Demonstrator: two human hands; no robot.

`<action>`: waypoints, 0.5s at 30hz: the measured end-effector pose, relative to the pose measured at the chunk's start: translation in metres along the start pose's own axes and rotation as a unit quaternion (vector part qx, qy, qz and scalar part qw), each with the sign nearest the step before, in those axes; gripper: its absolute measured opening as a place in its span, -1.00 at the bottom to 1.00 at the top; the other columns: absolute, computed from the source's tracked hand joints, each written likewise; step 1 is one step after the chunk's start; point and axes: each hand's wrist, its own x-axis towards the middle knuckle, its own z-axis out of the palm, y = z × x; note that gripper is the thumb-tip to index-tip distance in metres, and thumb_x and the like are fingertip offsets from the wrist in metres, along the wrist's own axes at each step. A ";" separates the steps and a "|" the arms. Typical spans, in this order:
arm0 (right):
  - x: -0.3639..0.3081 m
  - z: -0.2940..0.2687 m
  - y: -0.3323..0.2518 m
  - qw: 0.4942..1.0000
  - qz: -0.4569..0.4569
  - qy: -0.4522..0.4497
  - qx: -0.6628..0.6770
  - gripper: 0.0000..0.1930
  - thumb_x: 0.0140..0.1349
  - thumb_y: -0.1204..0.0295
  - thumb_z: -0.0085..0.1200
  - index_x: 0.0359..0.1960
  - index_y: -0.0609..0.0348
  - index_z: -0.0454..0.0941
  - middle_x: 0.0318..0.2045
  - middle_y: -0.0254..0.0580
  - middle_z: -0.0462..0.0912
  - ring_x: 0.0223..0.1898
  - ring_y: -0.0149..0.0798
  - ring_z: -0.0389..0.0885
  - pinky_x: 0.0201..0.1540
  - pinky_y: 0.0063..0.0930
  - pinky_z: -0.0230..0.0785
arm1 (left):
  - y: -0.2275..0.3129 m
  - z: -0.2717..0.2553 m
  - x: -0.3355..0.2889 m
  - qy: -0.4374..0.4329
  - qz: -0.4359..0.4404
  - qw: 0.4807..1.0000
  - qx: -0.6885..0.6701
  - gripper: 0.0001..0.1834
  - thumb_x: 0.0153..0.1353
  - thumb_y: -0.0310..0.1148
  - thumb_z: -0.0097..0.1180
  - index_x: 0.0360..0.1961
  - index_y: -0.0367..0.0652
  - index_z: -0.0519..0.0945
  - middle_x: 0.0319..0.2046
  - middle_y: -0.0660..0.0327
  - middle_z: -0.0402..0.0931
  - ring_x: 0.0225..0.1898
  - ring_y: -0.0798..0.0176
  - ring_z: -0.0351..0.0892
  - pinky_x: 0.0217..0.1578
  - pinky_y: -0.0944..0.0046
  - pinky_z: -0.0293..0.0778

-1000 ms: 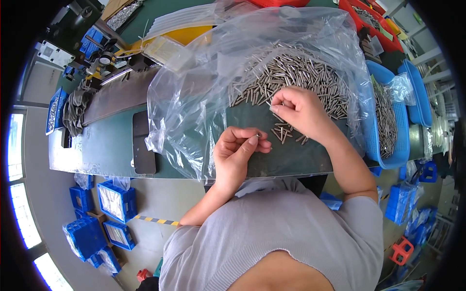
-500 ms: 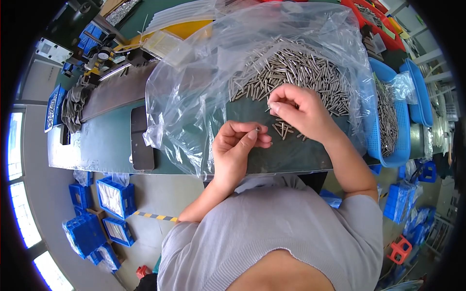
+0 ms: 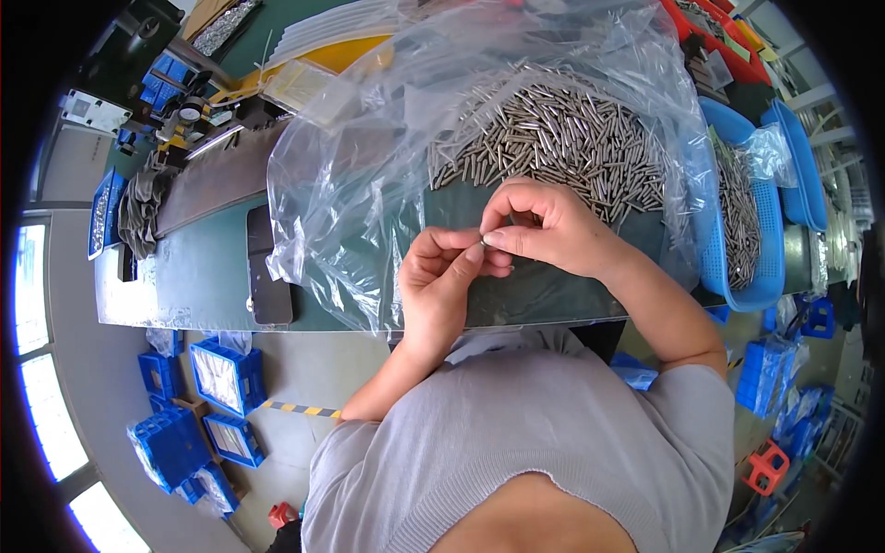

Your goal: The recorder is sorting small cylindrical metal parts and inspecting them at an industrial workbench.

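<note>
My left hand (image 3: 440,276) and my right hand (image 3: 544,226) meet over the front of the workbench, fingertips touching. The right thumb and forefinger pinch a small metal pin (image 3: 483,242), mostly covered by the fingers. Its tip lies at the left thumb and forefinger, which are also pressed together; what they hold is too small to make out. Just beyond the hands a large heap of metal pins (image 3: 562,138) lies on a clear plastic sheet (image 3: 341,221), partly covered by its folds.
At right stands a blue basket (image 3: 768,249) of similar pins, with another blue basket (image 3: 800,166) beside it. A red bin (image 3: 745,60) is at the far right. A dark phone-like slab (image 3: 269,276) lies left of the sheet. Blue crates (image 3: 226,373) stand on the floor.
My right hand has moved left and nearer, away from the heap, carrying the pin to the left fingertips. The left hand has barely moved.
</note>
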 end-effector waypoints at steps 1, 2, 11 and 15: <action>0.000 0.001 -0.001 1.000 0.000 0.000 0.001 -0.94 0.15 0.52 0.10 -0.38 0.24 0.52 -0.43 -0.38 0.47 -0.42 -0.56 0.42 -0.38 -0.67 0.28 | 0.000 0.001 0.000 0.001 0.000 1.000 0.000 -0.92 0.26 -0.61 -0.07 -0.23 -0.38 0.42 -0.33 -0.01 0.56 -0.32 0.19 0.62 -0.24 0.25 0.59; 0.000 0.001 -0.003 1.000 0.005 0.002 0.007 -0.94 0.16 0.51 0.09 -0.39 0.24 0.51 -0.42 -0.38 0.47 -0.41 -0.56 0.42 -0.38 -0.67 0.28 | 0.000 0.002 0.000 0.007 0.001 1.000 0.006 -0.92 0.26 -0.60 -0.06 -0.23 -0.38 0.42 -0.33 -0.01 0.56 -0.32 0.19 0.62 -0.25 0.25 0.59; -0.004 -0.035 -0.006 0.957 0.090 0.055 0.269 -0.88 0.23 0.43 -0.08 -0.32 0.24 0.42 -0.45 -0.37 0.44 -0.49 -0.54 0.37 -0.49 -0.68 0.25 | 0.001 0.001 -0.001 0.005 0.003 1.000 -0.014 -0.95 0.25 -0.61 -0.05 -0.27 -0.37 0.41 -0.27 -0.03 0.54 -0.31 0.19 0.61 -0.25 0.24 0.59; 0.001 -0.038 -0.005 0.925 0.087 0.109 0.354 -0.86 0.24 0.42 -0.09 -0.28 0.23 0.41 -0.47 -0.36 0.41 -0.56 -0.55 0.32 -0.59 -0.68 0.21 | -0.001 0.000 -0.001 -0.005 0.006 1.000 -0.021 -0.94 0.25 -0.61 -0.05 -0.26 -0.37 0.41 -0.26 -0.03 0.53 -0.31 0.19 0.61 -0.25 0.24 0.58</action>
